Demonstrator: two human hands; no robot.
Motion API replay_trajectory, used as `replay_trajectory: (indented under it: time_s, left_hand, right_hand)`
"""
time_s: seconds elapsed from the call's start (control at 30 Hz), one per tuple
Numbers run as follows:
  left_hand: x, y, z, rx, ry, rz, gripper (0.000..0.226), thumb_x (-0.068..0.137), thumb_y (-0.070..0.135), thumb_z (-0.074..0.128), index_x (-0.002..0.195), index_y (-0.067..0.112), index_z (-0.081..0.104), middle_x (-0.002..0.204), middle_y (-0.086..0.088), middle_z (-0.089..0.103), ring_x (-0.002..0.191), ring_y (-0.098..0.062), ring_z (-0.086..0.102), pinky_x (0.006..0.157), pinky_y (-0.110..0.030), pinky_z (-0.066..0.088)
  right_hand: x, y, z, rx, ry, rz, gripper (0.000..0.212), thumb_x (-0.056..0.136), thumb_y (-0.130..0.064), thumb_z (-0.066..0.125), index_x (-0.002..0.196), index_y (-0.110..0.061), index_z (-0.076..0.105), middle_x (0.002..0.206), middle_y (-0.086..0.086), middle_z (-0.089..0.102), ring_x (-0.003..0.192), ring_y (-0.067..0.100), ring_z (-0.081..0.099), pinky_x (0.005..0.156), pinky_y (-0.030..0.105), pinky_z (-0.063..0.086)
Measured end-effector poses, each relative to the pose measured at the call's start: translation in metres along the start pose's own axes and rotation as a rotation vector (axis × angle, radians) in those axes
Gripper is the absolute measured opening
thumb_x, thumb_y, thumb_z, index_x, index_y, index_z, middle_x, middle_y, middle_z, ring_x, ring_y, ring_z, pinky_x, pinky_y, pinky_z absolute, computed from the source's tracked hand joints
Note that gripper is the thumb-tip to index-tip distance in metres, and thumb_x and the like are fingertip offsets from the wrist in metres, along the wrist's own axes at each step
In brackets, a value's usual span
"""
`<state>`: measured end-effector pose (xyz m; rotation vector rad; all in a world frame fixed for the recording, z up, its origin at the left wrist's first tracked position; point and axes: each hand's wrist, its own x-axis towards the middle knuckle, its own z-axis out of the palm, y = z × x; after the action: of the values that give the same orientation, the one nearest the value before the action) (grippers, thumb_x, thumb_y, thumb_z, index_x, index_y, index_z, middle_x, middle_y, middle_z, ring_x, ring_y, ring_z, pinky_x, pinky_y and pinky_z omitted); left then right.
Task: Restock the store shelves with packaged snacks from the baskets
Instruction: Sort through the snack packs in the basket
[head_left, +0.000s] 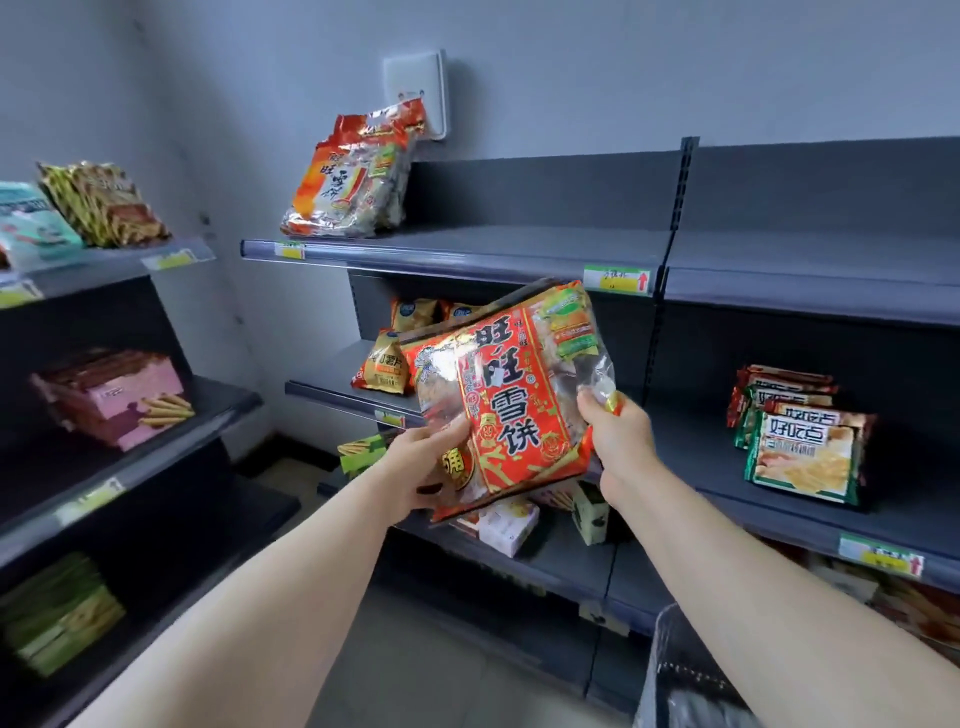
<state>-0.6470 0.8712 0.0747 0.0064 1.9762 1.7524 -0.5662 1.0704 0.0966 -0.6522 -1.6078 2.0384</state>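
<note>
A red snack bag (506, 400) is gripped by the left hand (421, 465) below and pinched by the right hand (618, 431) at its edge.

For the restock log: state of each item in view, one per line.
Red cracker bag: held tilted, off the shelves.
Left hand: grips its lower edge.
Right hand: pinches its clear corner.
Matching bags: tilted on the top shelf.
Green packs: upright on a middle shelf.

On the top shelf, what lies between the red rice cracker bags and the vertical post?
Nothing: in the head view, the top shelf is bare from the red rice cracker bags to the vertical post.
</note>
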Motion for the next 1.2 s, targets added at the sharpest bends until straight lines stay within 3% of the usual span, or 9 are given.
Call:
replay_trajectory:
  time_s: [0.17, 0.27, 0.4, 0.57, 0.67, 0.83, 1.0, 1.1, 1.2]
  left_hand:
    - [0.002, 0.038, -0.01, -0.096, 0.164, 0.197, 0.09, 0.063, 0.052, 0.084, 0.139, 0.027, 0.043, 0.13, -0.002, 0.06, 0.11, -0.025, 0.064, 0.095, -0.051, 0.052]
    - [0.008, 0.066, -0.011, -0.124, 0.205, 0.321, 0.076, 0.068, 0.046, 0.083, 0.13, 0.021, 0.048, 0.124, -0.004, 0.065, 0.106, -0.024, 0.068, 0.097, -0.051, 0.051]
    - [0.029, 0.108, -0.014, -0.12, 0.225, 0.44, 0.059, 0.084, 0.029, 0.077, 0.132, 0.011, 0.048, 0.116, -0.004, 0.069, 0.094, -0.014, 0.07, 0.074, -0.03, 0.056]
    - [0.062, 0.17, -0.028, -0.08, 0.218, 0.527, 0.051, 0.087, 0.024, 0.074, 0.13, 0.017, 0.047, 0.12, -0.004, 0.062, 0.085, -0.012, 0.064, 0.042, -0.018, 0.046]
    - [0.094, 0.206, -0.044, -0.023, 0.233, 0.585, 0.063, 0.087, 0.027, 0.074, 0.141, 0.021, 0.042, 0.128, -0.003, 0.058, 0.097, -0.015, 0.062, 0.059, -0.022, 0.05]
    - [0.166, 0.267, -0.075, 0.127, 0.295, 0.628, 0.072, 0.082, 0.044, 0.075, 0.144, 0.032, 0.04, 0.141, -0.003, 0.051, 0.122, -0.028, 0.053, 0.102, -0.045, 0.046]
    - [0.249, 0.326, -0.105, 0.262, 0.286, 0.651, 0.066, 0.092, 0.034, 0.067, 0.15, 0.025, 0.035, 0.152, -0.004, 0.041, 0.131, -0.025, 0.046, 0.094, -0.034, 0.042]
    - [0.298, 0.353, -0.117, 0.307, 0.251, 0.624, 0.064, 0.095, 0.03, 0.064, 0.151, 0.024, 0.032, 0.151, -0.004, 0.042, 0.112, -0.017, 0.049, 0.072, -0.021, 0.044]
    - [0.347, 0.373, -0.122, 0.33, 0.252, 0.606, 0.065, 0.094, 0.031, 0.065, 0.15, 0.025, 0.033, 0.148, -0.006, 0.044, 0.094, -0.012, 0.051, 0.072, -0.026, 0.044]
  right_hand:
    - [0.014, -0.032, 0.011, -0.407, 0.018, -0.258, 0.011, 0.097, -0.027, 0.05, 0.098, -0.021, 0.058, 0.09, 0.002, 0.064, 0.082, 0.025, 0.061, 0.065, 0.033, 0.045]
    - [0.023, -0.05, 0.022, -0.604, 0.066, -0.356, 0.016, 0.096, -0.03, 0.049, 0.105, -0.024, 0.06, 0.1, 0.004, 0.058, 0.086, 0.025, 0.056, 0.061, 0.032, 0.044]
    - [0.04, -0.084, 0.033, -0.832, 0.182, -0.492, 0.027, 0.094, -0.029, 0.055, 0.12, -0.028, 0.063, 0.118, 0.006, 0.052, 0.103, 0.027, 0.052, 0.079, 0.039, 0.052]
    - [0.068, -0.118, 0.064, -0.681, 0.085, -0.486, 0.015, 0.093, -0.021, 0.052, 0.096, -0.025, 0.066, 0.094, 0.002, 0.067, 0.076, 0.024, 0.059, 0.052, 0.027, 0.038]
    - [0.09, -0.131, 0.094, -0.629, 0.076, -0.485, 0.014, 0.095, -0.031, 0.052, 0.087, -0.032, 0.063, 0.085, 0.001, 0.067, 0.076, 0.025, 0.063, 0.058, 0.035, 0.048]
    - [0.151, -0.148, 0.156, -0.529, 0.103, -0.48, 0.033, 0.1, -0.039, 0.045, 0.127, -0.028, 0.061, 0.081, -0.006, 0.066, 0.068, 0.018, 0.066, 0.063, 0.034, 0.054]
    - [0.229, -0.149, 0.222, -0.449, 0.152, -0.397, 0.037, 0.101, -0.036, 0.043, 0.135, -0.029, 0.055, 0.094, -0.001, 0.07, 0.07, 0.016, 0.066, 0.071, 0.034, 0.057]
    - [0.275, -0.148, 0.255, -0.428, 0.199, -0.358, 0.035, 0.101, -0.035, 0.042, 0.131, -0.029, 0.059, 0.09, -0.003, 0.068, 0.068, 0.015, 0.066, 0.068, 0.033, 0.056]
    - [0.319, -0.148, 0.278, -0.453, 0.255, -0.37, 0.035, 0.1, -0.036, 0.042, 0.131, -0.032, 0.058, 0.1, 0.0, 0.07, 0.083, 0.021, 0.068, 0.076, 0.039, 0.059]
